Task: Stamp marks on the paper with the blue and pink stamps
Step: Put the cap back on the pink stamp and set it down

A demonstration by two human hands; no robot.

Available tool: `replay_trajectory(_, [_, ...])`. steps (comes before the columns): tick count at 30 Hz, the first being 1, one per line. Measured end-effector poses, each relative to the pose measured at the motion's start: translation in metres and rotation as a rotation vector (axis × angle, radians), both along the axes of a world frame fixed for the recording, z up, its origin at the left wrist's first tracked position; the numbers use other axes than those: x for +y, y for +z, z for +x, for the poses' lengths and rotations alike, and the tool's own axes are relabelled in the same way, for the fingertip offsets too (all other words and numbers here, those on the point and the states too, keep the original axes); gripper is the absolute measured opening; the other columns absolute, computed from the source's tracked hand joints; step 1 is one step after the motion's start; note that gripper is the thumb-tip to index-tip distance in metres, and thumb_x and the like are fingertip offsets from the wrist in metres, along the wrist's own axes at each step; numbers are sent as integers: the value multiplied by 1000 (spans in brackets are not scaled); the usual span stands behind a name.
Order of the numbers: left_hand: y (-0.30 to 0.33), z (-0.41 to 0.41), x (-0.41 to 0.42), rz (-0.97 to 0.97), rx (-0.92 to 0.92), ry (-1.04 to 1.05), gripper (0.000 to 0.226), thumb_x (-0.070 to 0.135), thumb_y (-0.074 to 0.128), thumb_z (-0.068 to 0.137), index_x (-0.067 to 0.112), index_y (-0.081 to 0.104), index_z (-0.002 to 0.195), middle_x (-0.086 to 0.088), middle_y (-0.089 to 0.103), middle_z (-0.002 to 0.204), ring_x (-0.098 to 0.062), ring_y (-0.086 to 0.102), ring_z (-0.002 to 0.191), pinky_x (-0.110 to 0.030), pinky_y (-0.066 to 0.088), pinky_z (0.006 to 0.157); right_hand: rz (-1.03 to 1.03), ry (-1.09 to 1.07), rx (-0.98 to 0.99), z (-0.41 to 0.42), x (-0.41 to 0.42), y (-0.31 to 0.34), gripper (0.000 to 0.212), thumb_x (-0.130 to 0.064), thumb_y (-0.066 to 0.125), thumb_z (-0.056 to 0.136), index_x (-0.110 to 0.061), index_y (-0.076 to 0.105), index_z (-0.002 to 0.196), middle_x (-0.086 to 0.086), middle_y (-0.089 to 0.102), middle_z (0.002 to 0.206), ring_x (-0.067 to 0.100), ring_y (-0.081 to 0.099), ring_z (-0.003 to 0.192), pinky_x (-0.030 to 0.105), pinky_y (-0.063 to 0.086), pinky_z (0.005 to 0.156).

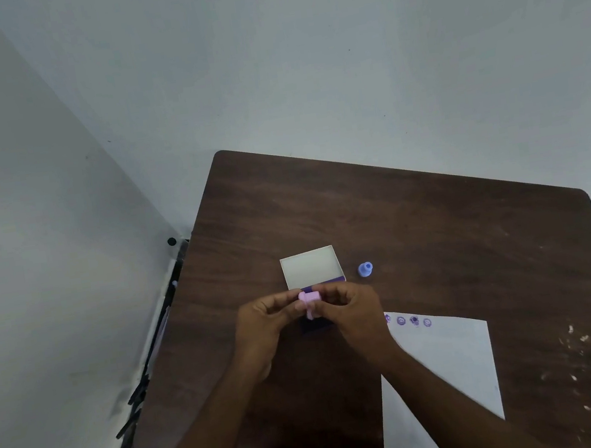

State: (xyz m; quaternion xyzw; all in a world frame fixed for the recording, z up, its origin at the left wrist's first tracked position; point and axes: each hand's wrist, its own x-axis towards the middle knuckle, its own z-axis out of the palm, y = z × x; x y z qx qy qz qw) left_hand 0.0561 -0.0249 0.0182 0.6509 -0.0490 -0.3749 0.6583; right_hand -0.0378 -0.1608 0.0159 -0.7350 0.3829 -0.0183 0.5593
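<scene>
Both my hands meet above the middle of the brown table (418, 214). My left hand (262, 323) and my right hand (351, 307) each pinch the small pink stamp (310, 299) between their fingertips. The blue stamp (365, 269) stands alone on the table, to the right of an open white box (310, 267). White paper (454, 364) lies at the right under my right forearm, with several purple round marks (414, 321) in a row along its top edge. A dark object (316, 325) lies beneath my hands, mostly hidden.
A grey wall runs along the table's left and far sides. Dark bars (145, 381) lean beside the left table edge. White flecks (588, 346) mark the table's right part.
</scene>
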Motion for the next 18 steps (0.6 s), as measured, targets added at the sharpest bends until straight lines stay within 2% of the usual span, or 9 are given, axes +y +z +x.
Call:
replay_trajectory(3, [-3,-2,-1,22,67,95,28,12,77,76,7,75,104,-7,77,98,-22,73,94,-30,59,83,62,-51,-4,0,5,-1,34,-27,75,79,-13,70,109,7,74,100,18,70,90,37,56,89])
replay_trajectory(6, [-7,-7,3,82,51,136,21,19,76,78,18,77,99,1,78,93,-12,73,90,-22,58,75,160,-133,-59,-4,9,-4,28,-27,76,77,-18,72,103,0,76,93,14,72,84,35,58,83])
replay_trajectory(9, [-15,-8,13,280,-114,155,19,22,74,82,25,75,100,12,77,88,2,70,85,-15,56,71,251,-207,-81,-12,2,-9,24,-25,78,75,-21,72,98,-2,76,91,12,73,83,29,59,77])
replay_trajectory(12, [-24,-5,17,441,-304,77,26,18,73,84,28,70,108,18,70,93,13,64,85,-8,52,68,262,-249,-98,-18,-8,-11,23,-24,79,74,-21,72,96,-4,77,90,13,73,82,24,59,70])
replay_trajectory(15, [-33,1,16,560,-458,-36,35,14,78,78,22,69,111,8,67,101,1,63,83,-11,50,71,265,-240,-91,-19,-11,-12,20,-27,80,73,-26,72,91,-9,76,88,9,73,81,18,57,65])
replay_trajectory(18, [-45,2,19,664,-543,-146,38,20,77,79,17,68,117,0,62,116,-10,58,98,-22,47,86,268,-224,-91,-17,-11,-15,23,-29,80,72,-25,72,93,-8,76,88,9,73,81,19,58,67])
